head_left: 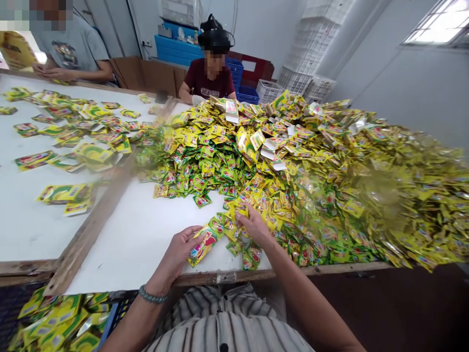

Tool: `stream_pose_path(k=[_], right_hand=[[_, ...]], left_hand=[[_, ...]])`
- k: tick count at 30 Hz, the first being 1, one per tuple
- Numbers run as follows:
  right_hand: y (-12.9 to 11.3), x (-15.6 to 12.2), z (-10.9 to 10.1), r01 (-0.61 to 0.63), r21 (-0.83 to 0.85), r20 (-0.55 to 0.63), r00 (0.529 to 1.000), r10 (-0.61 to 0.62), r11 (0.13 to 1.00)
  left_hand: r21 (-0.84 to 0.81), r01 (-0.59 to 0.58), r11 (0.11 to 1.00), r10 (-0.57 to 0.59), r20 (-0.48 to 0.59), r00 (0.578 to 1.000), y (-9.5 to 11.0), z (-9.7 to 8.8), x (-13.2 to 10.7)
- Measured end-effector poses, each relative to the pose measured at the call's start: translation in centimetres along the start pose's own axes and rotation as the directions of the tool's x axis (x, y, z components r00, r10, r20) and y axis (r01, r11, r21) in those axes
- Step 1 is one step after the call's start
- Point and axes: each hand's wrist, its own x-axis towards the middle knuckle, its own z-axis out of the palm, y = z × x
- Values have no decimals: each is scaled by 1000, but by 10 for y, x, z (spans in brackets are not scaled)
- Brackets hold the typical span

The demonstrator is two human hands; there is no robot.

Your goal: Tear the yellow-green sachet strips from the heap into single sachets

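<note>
My left hand [179,254] is closed around a small stack of yellow-green sachets [203,244], held just above the white table [139,239] near its front edge. My right hand [253,226] reaches into the near edge of a big heap of the same sachets [293,166]; its fingers pinch at sachets lying there. Loose sachets lie between the two hands and under the right wrist.
A wooden strip [91,230] divides this table from the left one, where flat packets [66,193] lie scattered. A crate of packets [58,318] sits at the lower left. Two other people work at the far side. White crates [311,49] stand stacked behind.
</note>
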Motion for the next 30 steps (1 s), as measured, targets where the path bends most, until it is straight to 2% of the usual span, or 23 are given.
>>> stream_pose_path(k=[4,11,14,20,23,26,30], right_hand=[[-13,-8,-1,116,-67,135,985,-107,991],[-20,-11,8,26,26,229,973,-32,999],[-21,-5,11,5,-125,280,960,30,992],[-35,4,13,188,-407,372,928,-26,894],[-40,6,17,211,-475,342,939,-42,854],[-40,7,22,135,-471,230,973,-27,872],[-38,4,31,68,-436,140,990,-7,898]], left_hand=[[108,-53,993,52,11,999,-2,-5,2],[238,-88,967,82,35,996,5,-11,-4],[245,-75,967,65,50,997,9,-10,-8],[233,-114,966,92,103,990,4,-10,-9],[240,-137,961,109,127,986,1,-12,-7],[224,-137,965,107,143,984,1,-14,-6],[197,-116,974,84,161,983,2,-14,-6]])
